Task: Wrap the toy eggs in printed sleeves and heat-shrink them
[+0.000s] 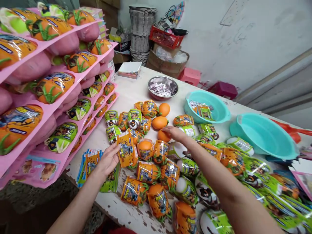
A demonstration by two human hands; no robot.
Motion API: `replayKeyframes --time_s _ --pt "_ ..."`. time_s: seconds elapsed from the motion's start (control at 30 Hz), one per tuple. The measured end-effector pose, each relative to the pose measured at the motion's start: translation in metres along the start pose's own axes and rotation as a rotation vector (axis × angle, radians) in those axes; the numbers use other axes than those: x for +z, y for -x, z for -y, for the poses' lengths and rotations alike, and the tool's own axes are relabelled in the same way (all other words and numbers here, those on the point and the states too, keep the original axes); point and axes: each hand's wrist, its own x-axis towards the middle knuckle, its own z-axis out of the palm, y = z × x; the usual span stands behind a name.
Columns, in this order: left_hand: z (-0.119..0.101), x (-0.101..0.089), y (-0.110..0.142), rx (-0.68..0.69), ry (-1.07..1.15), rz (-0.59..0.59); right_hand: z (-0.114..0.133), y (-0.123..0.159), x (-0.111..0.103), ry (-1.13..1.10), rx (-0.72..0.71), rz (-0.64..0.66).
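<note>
My left hand (pixel 110 160) is closed on the edge of a flat orange printed bag (pixel 126 150), which it holds above the table. My right hand (pixel 175 134) reaches across with fingers stretched out; their tips are at a plain orange plastic egg (pixel 162 136), partly covering it. Two more bare orange eggs (pixel 159 123) lie just behind that one. Around both hands are several wrapped eggs, some in orange bags (pixel 145 149), others in green bags (pixel 135 118). Under my left forearm lie stacks of flat green bags (pixel 110 180) and blue-edged orange bags (pixel 90 162).
Pink trays (pixel 80 76) filled with wrapped eggs stack high on the left. A steel bowl (pixel 162 87) of small sachets stands at the back, near two turquoise basins (pixel 207 97). More wrapped eggs (pixel 255 167) crowd the right side.
</note>
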Motion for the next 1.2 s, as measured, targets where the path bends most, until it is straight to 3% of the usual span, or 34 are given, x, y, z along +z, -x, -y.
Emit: replayKeyframes --time_s 0.07,0.2,0.37,0.47,0.53,0.63,0.73,0.83,0.97,1.1,1.2 --pt "0.001 -0.006 0.002 -0.019 0.012 -0.004 -0.014 -0.012 -0.005 0.073 0.002 0.095" --pt "0.005 -0.017 0.003 -0.019 0.051 -0.044 -0.017 -0.018 0.001 0.259 0.045 0.186" --pt "0.005 -0.017 0.004 -0.031 0.067 -0.060 -0.013 -0.013 0.014 0.123 0.257 0.191" --pt "-0.002 -0.011 0.007 -0.030 0.051 -0.053 -0.004 -0.009 0.005 0.092 0.272 0.080" --pt "-0.009 -0.008 0.009 -0.023 0.032 -0.031 0.008 0.000 -0.009 -0.027 0.308 -0.038" --pt "-0.019 0.000 0.012 -0.020 -0.006 0.015 0.045 0.027 -0.026 -0.502 0.336 -0.139" --pt "-0.021 0.015 0.019 -0.055 -0.056 0.099 0.098 0.066 -0.018 -1.073 0.275 0.005" --pt "-0.019 0.034 0.029 -0.134 -0.123 0.215 0.143 0.098 0.011 -1.393 0.289 0.203" --pt "-0.020 0.042 0.039 -0.211 -0.228 0.335 0.167 0.122 0.039 -1.544 0.342 0.298" --pt "-0.025 0.039 0.042 -0.244 -0.345 0.404 0.172 0.131 0.037 -1.448 0.340 0.314" --pt "-0.026 0.048 0.048 -0.270 -0.435 0.472 0.182 0.131 0.034 -1.452 0.269 0.405"
